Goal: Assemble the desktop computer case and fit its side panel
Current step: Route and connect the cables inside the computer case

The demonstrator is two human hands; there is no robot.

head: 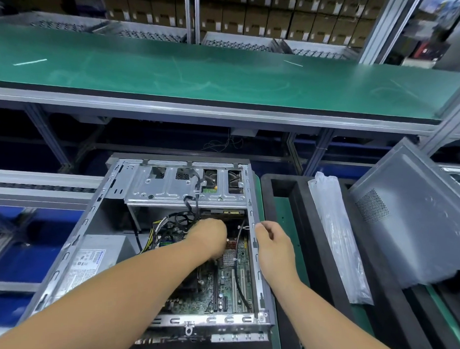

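An open desktop computer case [100, 218] lies on its side in front of me, with the motherboard [227, 286], the drive cage [177, 186] and the power supply [96, 257] showing. My left hand [209, 236] reaches into the case, fingers curled down among the black cables below the drive cage; what they touch is hidden. My right hand [271, 244] grips the case's right metal rail [256, 264] with thumb and fingers. The grey side panel [418, 220], with a perforated vent, leans tilted to the right of the case.
A black foam tray [281, 188] sits right of the case, with a clear plastic bag [335, 233] lying on it. A green conveyor belt [194, 71] runs across behind. Cardboard boxes [283, 13] fill shelves at the back. Blue bins show at the left.
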